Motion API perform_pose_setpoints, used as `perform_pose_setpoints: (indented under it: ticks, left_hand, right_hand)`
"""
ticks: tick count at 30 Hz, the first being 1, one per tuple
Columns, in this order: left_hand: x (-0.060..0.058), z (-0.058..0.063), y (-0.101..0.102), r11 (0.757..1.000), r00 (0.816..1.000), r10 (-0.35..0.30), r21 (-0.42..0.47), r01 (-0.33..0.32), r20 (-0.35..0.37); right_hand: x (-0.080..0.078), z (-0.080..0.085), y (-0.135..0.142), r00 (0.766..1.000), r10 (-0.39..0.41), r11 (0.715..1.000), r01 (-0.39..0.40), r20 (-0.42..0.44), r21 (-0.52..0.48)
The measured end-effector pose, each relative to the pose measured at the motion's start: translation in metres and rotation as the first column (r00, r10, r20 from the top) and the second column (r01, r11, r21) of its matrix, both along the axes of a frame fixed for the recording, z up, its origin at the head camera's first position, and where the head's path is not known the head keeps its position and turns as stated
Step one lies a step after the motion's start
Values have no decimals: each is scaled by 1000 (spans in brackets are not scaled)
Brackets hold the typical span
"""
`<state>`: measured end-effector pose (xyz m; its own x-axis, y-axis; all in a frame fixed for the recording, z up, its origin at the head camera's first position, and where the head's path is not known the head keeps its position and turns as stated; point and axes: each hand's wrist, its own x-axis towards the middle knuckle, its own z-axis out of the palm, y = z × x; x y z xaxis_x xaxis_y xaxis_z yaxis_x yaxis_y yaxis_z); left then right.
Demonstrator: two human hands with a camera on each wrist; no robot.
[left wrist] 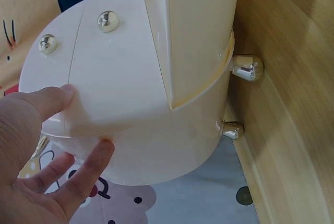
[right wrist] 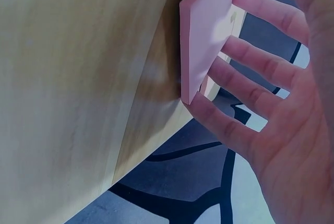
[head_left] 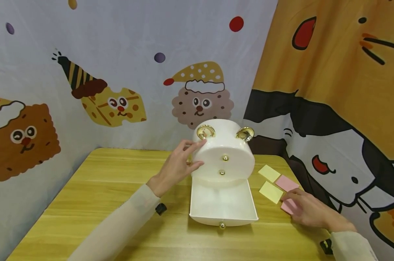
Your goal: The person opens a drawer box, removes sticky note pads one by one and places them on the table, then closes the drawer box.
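A white drawer box (head_left: 231,159) with gold ears stands on the table, its bottom drawer (head_left: 221,203) pulled out. My left hand (head_left: 177,165) touches the box's left side; in the left wrist view the thumb (left wrist: 55,100) lies on the front face and a fingertip meets the curved side. At the right, my right hand (head_left: 309,210) pinches a pink sticky-note pad (right wrist: 206,31) by its edges, the thumb mostly out of view in the right wrist view. Beside it lie another pink pad (head_left: 286,183) and two yellow pads (head_left: 270,192).
The wooden table (head_left: 118,181) ends against patterned cloth (head_left: 135,36) at the back and right. Two gold knobs (head_left: 225,158) sit on the closed upper drawers, and another gold knob (head_left: 222,225) is on the pulled-out drawer's front.
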<state>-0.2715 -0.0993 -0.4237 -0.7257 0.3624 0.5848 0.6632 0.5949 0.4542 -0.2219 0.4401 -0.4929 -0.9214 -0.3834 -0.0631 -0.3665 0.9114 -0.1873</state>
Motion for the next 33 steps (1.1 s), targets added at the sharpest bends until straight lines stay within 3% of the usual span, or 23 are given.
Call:
perform_pose_setpoints:
  ticks: [8,13,18,24,27,33]
  left_hand:
    - [1,0,1,1000,1000,-17,25,16,10]
    - [2,0,1,1000,1000,-17,23,17,8]
    - [2,2,0,999,1000,-16,28,15,22]
    - [2,1,0,999,1000,-17,29,16,12]
    - [1,1,0,1000,1000,-14,24,14,6]
    - [2,2,0,1000,1000,5,3,-5,8]
  right_hand:
    - [2,0,1,1000,-10,1000,10,-26,15]
    - [5,2,-1,991,27,1000,-25,-128,19]
    - [5,7,-8,964,76,997,-74,-254,16]
    - [6,17,-27,955,82,996,-90,-284,-15]
    - [7,22,-36,935,115,992,-126,-335,-11]
    - [8,27,-52,868,203,973,-232,-454,-9]
